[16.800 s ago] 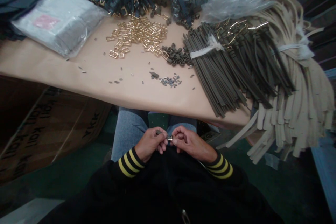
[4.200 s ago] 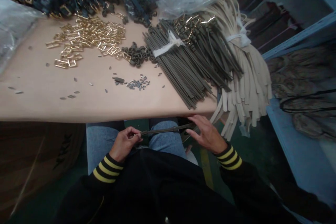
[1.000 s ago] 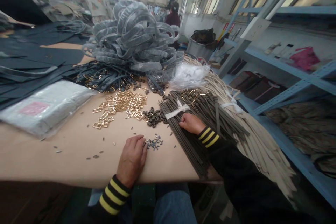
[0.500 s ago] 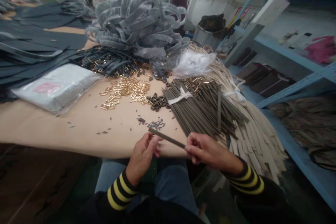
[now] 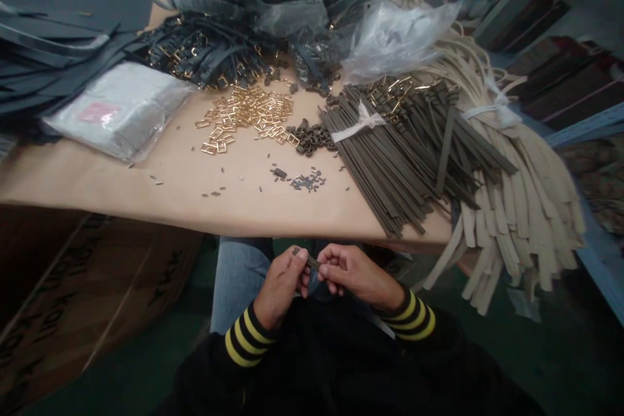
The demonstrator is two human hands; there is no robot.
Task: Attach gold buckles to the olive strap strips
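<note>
Below the near edge of the tan worktop [image 5: 97, 175], over a lap in blue jeans, the left hand [image 5: 281, 286] and the right hand [image 5: 358, 275] meet. The fingers of both are pinched closed on the end of a narrow olive-grey leather strap [image 5: 303, 257], which pokes up between the thumbs. On the worktop, well apart from the hands, lie a white-tied bundle of olive-grey straps [image 5: 404, 149], a heap of small gold metal buckles [image 5: 248, 114], a cluster of dark loops [image 5: 312, 138] and a fan of beige straps [image 5: 526, 195] hanging over the right edge.
</note>
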